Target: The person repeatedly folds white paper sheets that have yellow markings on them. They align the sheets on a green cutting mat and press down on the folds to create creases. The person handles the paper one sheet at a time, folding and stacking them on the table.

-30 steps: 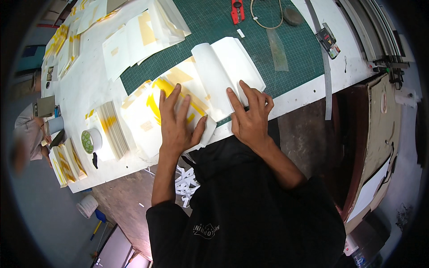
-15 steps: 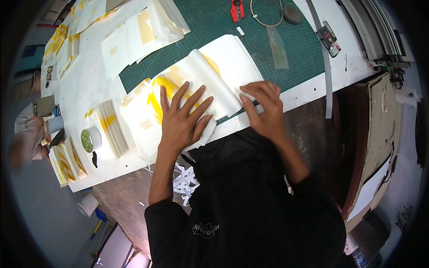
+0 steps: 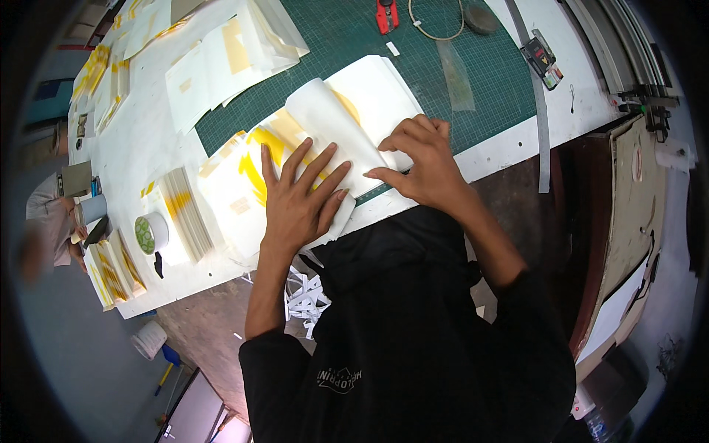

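A printed white sheet with yellow shapes point(image 3: 229, 184) lies in front of me, among overlapping sheets. My left hand point(image 3: 299, 196) rests flat on it, fingers spread. A curled white sheet point(image 3: 332, 118) rises over the middle, its loose edge bowed up. At that sheet's near right edge, my right hand point(image 3: 425, 162) has bent fingers and a thumb pressed on the paper; the far side of the grip is partly hidden. To the right of the curl lies a stack of white sheets point(image 3: 377, 85).
A green cutting mat point(image 3: 487, 74) lies under the papers on the white table point(image 3: 221, 284). Farther off are a red cutter point(image 3: 386, 16), a tape measure point(image 3: 543, 60) and a steel ruler point(image 3: 544, 140). At left stand a tape roll point(image 3: 151, 232) and paper bundles point(image 3: 185, 210). Another person point(image 3: 48, 214) is beyond.
My right hand has moved a little left, pushing the near edge of the curled sheet leftward. The curl has become wider and looser. My left hand has stayed in place.
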